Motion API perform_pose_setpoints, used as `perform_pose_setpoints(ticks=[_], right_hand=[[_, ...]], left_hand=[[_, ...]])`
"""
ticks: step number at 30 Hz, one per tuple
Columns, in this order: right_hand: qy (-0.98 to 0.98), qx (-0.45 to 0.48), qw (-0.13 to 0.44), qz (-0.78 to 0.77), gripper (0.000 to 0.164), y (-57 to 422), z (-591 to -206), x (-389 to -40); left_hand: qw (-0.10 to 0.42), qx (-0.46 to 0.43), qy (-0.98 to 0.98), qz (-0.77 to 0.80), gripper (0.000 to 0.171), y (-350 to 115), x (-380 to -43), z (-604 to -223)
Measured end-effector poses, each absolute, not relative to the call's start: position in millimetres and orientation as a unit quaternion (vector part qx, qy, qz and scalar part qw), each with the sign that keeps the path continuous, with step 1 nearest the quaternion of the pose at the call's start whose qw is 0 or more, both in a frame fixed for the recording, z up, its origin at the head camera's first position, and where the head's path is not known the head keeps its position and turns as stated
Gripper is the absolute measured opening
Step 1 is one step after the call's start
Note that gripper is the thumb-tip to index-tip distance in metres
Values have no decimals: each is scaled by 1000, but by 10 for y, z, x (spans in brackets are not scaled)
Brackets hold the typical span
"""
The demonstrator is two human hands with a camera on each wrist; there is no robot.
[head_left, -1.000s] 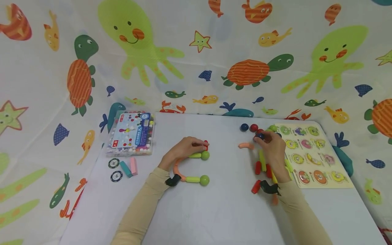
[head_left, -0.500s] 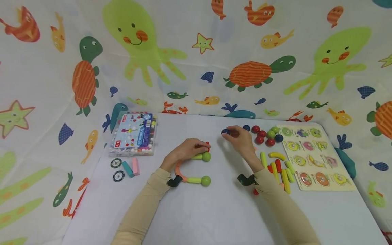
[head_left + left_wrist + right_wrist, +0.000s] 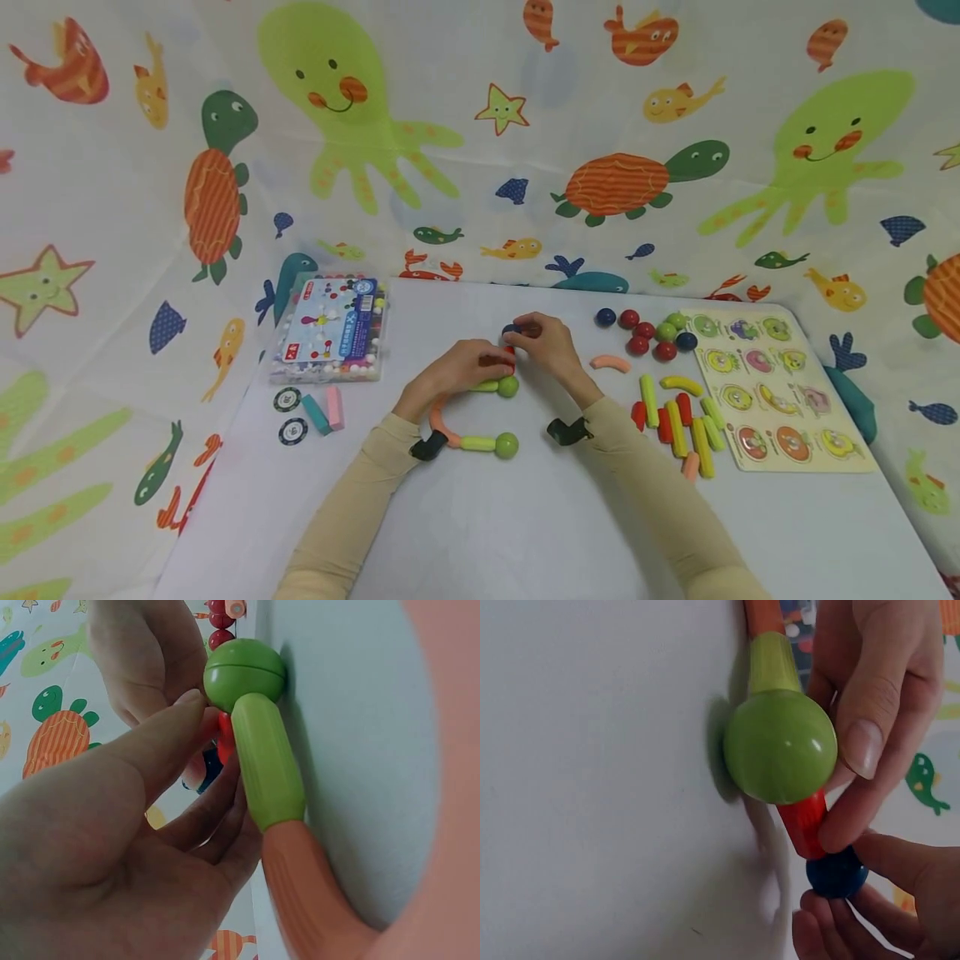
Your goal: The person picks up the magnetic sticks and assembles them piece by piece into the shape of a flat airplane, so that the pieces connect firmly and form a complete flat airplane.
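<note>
A red rod [image 3: 804, 825] reaches out from a green ball [image 3: 780, 746], and the thumb and fingers of my left hand [image 3: 459, 368] pinch it. My right hand [image 3: 551, 343] pinches a dark blue ball [image 3: 838, 875], which meets the red rod's far end in the right wrist view; whether they are joined cannot be told. From the same green ball a yellow-green rod [image 3: 268, 761] runs to orange curved pieces [image 3: 437, 415]. Their lower end carries another yellow-green rod [image 3: 477, 443] and a second green ball [image 3: 507, 445]. Part of the curve is hidden behind my left hand.
Loose balls [image 3: 639, 345] in red, green and blue lie at the back right. In front of them are several rods [image 3: 677, 425] and an orange curved piece [image 3: 611, 363]. A fruit puzzle board [image 3: 787, 454], a bead box [image 3: 326, 325], two round chips [image 3: 292, 431] and two small blocks [image 3: 334, 407] lie around.
My right hand has carried the dark blue ball leftward from the group of balls to the end of the red rod. My left hand has stayed at the red rod.
</note>
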State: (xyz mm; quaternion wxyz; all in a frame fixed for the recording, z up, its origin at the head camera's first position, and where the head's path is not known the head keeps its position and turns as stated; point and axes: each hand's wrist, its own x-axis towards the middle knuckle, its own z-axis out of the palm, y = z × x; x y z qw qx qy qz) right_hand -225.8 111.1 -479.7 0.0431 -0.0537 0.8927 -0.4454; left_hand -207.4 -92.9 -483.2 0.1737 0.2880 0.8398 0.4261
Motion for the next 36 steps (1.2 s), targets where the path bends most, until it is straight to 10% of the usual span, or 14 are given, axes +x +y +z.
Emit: perform_pose_setpoints(ticks=[24, 36], right_hand=[[899, -44, 63, -432, 43, 1106, -4806, -2140], [890, -85, 27, -447, 15, 1278, -4787, -1352]], left_hand=[[196, 287, 838, 421, 30, -956, -2056, -4768], [212, 263, 844, 416, 30, -987, -2037, -4726]])
